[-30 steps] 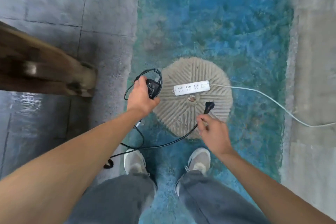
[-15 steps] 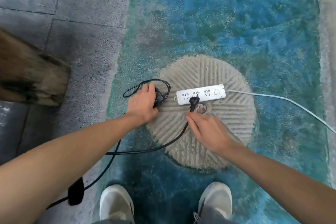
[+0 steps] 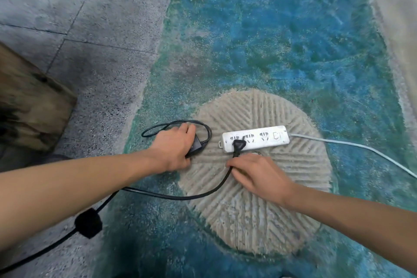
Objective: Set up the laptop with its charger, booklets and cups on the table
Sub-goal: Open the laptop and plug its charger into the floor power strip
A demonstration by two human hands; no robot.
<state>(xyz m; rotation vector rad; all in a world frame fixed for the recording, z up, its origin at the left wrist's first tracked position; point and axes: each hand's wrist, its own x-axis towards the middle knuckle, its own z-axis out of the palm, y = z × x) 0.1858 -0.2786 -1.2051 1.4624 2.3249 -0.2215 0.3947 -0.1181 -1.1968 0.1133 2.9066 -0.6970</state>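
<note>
Charger cable [image 3: 171, 196] enters cut off at the lower-left edge, carries a fuzzy black wrap [image 3: 88, 223], passes under the left forearm and curves across the grooved round stone [image 3: 259, 205]. At far left a wooden block [image 3: 29, 106] is blurred and only partly in frame. The left hand [image 3: 174, 150] lies over the black charger brick [image 3: 194, 146], fingers curled round it and hiding most of it. The right hand [image 3: 259, 176] pinches the cable just below the plug [image 3: 237, 145], seated in the white power strip [image 3: 255, 139], whose white lead [image 3: 352, 150] leaves at the right edge.
</note>
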